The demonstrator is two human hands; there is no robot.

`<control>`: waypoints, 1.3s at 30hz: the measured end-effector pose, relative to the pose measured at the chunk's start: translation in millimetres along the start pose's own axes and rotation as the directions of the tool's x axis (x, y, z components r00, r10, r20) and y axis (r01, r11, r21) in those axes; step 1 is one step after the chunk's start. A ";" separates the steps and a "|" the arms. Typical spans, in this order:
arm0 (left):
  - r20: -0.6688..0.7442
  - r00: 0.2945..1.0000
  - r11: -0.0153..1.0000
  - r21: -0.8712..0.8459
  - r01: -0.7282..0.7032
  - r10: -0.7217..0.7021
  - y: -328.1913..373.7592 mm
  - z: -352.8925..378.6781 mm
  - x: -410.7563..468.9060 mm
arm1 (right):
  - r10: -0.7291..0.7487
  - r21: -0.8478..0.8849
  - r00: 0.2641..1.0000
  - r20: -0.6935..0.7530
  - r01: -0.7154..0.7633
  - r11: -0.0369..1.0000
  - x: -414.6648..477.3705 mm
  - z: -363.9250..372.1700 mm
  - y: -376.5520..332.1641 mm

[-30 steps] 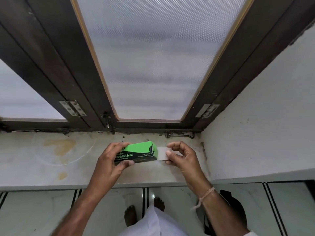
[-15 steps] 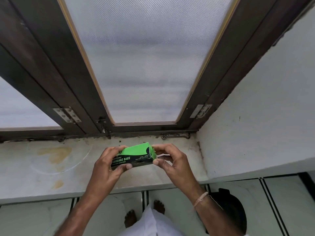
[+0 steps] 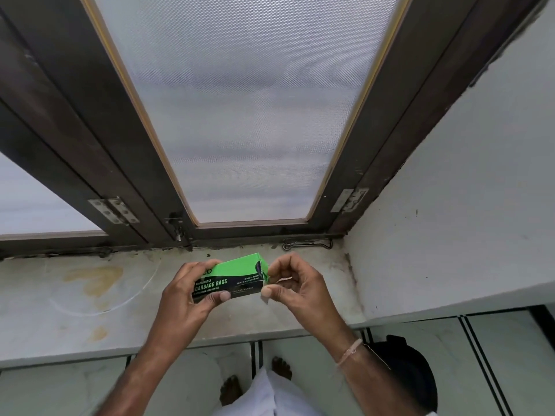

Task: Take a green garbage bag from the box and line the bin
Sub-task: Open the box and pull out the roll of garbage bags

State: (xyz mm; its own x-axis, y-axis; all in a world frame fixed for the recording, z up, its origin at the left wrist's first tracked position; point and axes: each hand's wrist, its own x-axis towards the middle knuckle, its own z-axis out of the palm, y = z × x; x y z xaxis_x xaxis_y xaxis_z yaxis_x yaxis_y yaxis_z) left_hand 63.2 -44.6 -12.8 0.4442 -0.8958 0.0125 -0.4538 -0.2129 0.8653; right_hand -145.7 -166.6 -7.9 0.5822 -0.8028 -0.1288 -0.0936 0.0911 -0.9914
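A green and black garbage bag box (image 3: 232,277) is held above the stone window sill (image 3: 90,310). My left hand (image 3: 186,298) grips its left half, thumb on the front face. My right hand (image 3: 295,288) pinches the box's right end, fingers on the end flap, whose pale inside shows between thumb and forefinger. No bag is visible outside the box. A black bin (image 3: 411,382) stands on the floor at the lower right, partly hidden by my right forearm.
The frosted window (image 3: 240,115) with dark wooden frame rises behind the sill. A white wall (image 3: 465,220) closes the right side. Yellowish stains mark the sill's left part. My bare feet (image 3: 231,388) stand on the tiled floor below.
One second ago the end flap stuck out open to the right in my right hand. It is folded in against the box's end now, with my right fingers closer to the box.
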 end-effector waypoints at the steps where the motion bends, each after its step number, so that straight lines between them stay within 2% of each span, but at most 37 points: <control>1: 0.003 1.000 1.000 0.001 -0.002 0.002 0.8 1.1 0.4 | -0.039 -0.065 0.999 -0.022 0.037 0.997 0.7 1.2 0.1; 4: 0.005 1.000 1.000 0.007 -0.007 0.007 2.9 5.5 1.4 | -0.152 -0.228 0.986 -0.075 0.132 0.965 3.0 4.5 0.0; 6: -0.001 1.000 1.000 0.006 -0.006 0.006 2.9 7.3 1.2 | -0.182 -0.270 0.980 -0.080 0.155 0.950 3.6 4.4 -0.7; 14: -0.040 0.999 1.000 0.002 -0.002 0.002 7.0 11.2 4.8 | -0.190 -0.179 0.979 -0.074 0.174 0.968 2.4 -4.0 -1.3; 19: -0.056 0.998 0.998 0.056 -0.015 0.018 14.9 7.9 8.8 | -0.164 -0.074 0.983 -0.085 0.158 0.985 4.5 0.8 2.6; 33: 0.006 1.000 1.000 0.003 -0.017 0.017 21.0 8.4 10.8 | -0.138 -0.151 0.990 -0.003 0.136 0.979 12.7 -21.0 -5.2; 39: 0.045 0.997 0.997 0.044 -0.062 0.060 21.3 7.0 9.8 | 0.024 -0.175 0.991 0.129 -0.001 0.985 10.8 -29.1 -1.5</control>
State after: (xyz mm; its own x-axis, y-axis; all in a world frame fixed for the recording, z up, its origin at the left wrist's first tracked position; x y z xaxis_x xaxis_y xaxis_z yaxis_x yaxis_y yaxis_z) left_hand 52.4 -60.7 2.2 0.3811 -0.9236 0.0418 -0.5140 -0.1741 0.8400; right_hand -162.7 -192.5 -7.1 0.6789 -0.7178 -0.1546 -0.2345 -0.0125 -0.9720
